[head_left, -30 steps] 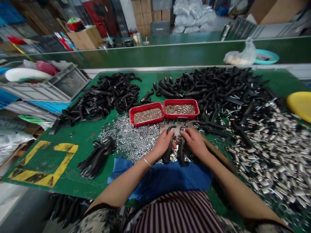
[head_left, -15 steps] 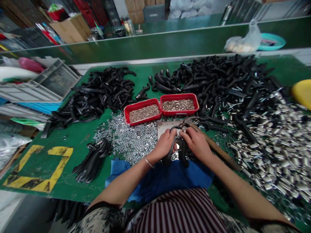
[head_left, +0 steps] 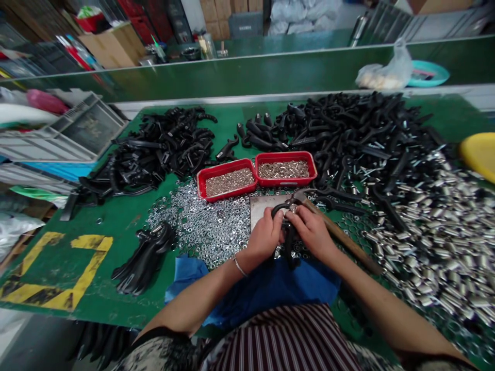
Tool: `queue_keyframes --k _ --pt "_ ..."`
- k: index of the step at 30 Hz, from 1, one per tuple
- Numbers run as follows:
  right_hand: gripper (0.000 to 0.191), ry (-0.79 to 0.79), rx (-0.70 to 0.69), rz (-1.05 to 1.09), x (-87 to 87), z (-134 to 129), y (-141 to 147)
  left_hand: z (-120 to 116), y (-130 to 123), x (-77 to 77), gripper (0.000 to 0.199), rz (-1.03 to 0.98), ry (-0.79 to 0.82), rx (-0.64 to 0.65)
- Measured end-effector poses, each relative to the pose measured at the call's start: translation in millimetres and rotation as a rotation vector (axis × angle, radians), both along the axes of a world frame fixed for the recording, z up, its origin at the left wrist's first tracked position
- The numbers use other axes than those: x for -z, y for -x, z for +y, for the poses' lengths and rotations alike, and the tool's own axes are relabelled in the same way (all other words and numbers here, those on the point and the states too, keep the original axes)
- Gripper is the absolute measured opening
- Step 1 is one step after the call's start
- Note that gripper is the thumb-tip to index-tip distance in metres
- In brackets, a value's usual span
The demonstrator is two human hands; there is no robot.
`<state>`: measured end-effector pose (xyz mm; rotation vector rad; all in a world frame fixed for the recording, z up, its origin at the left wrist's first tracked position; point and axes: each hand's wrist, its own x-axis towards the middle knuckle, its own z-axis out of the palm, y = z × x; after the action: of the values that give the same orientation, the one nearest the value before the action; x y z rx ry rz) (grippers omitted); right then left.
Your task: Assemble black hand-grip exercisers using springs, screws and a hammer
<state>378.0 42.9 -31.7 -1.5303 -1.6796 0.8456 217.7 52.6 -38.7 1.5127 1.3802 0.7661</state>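
Observation:
Over a flat metal plate (head_left: 261, 205), my left hand (head_left: 266, 234) is closed around a black-handled tool (head_left: 289, 245) with a curved black top part. One handle hangs below my fingers; my left hand hides much of the rest. My right hand (head_left: 312, 232) pinches a small shiny round metal piece (head_left: 293, 208) at the tool's top, its fingertips close to my left thumb. A hammer (head_left: 340, 232) with a wooden handle lies just right of my right hand, its head beyond my fingers. A blue cloth (head_left: 278, 288) lies below both hands.
Two red trays (head_left: 226, 180) of small metal pieces stand beyond the plate. Loose nuts (head_left: 216, 226) spread to the left, metal sleeves (head_left: 436, 232) to the right. Black handles are heaped at back left (head_left: 166, 144) and back right (head_left: 348, 123). A bundle of black-handled tools (head_left: 147, 257) lies at front left.
My left hand has shifted slightly and turned around the tool, covering the handle that showed on the left. The right hand stays at the shiny metal piece. The view has tilted slightly.

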Motion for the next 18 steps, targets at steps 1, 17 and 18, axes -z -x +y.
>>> queue_keyframes --k 1,17,18 --pt "0.036 0.022 -0.016 0.009 -0.8 -1 0 -2 1 0.6 0.038 0.016 -0.005 -0.016" --pt "0.026 0.193 -0.414 0.090 -59.8 -42 -7 -31 44 -53.8 0.045 0.088 -0.064 0.459" --pt "0.028 0.218 -0.432 0.094 -55.4 -39 -8 -27 42 -51.3 0.044 0.076 -0.042 0.459"
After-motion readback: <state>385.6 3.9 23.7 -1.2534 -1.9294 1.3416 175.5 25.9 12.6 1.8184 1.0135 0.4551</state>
